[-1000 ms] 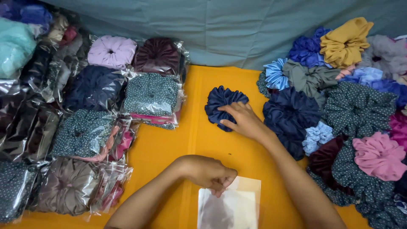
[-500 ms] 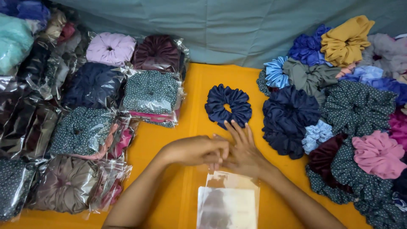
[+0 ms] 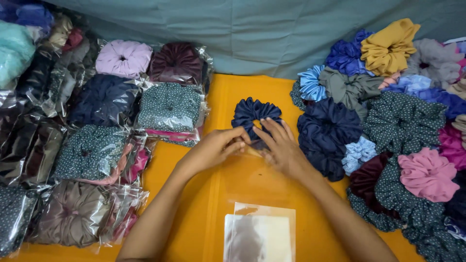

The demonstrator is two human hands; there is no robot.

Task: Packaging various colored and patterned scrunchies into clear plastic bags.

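Two hands — left hand point(image 3: 218, 148) and right hand point(image 3: 280, 148) — meet just below one navy scrunchie point(image 3: 256, 115) lying alone on the yellow table point(image 3: 228, 97). One stack of clear bags point(image 3: 259, 235) sits nearer the person than that scrunchie. Left of it, over a dozen bagged scrunchies point(image 3: 170, 106); right of it, roughly twenty loose scrunchies point(image 3: 388, 111) — overlaps prevent exact counts.

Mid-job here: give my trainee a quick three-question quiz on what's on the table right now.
1. True or false: the navy scrunchie lies on the orange table.
2. The stack of clear bags sits: A) nearer the camera than the hands, B) beyond them, C) among the loose scrunchies.
3. Which side holds the bagged scrunchies?

Key: 1 true. 2 A. 3 The left. The left hand and right hand meet just in front of the navy scrunchie.
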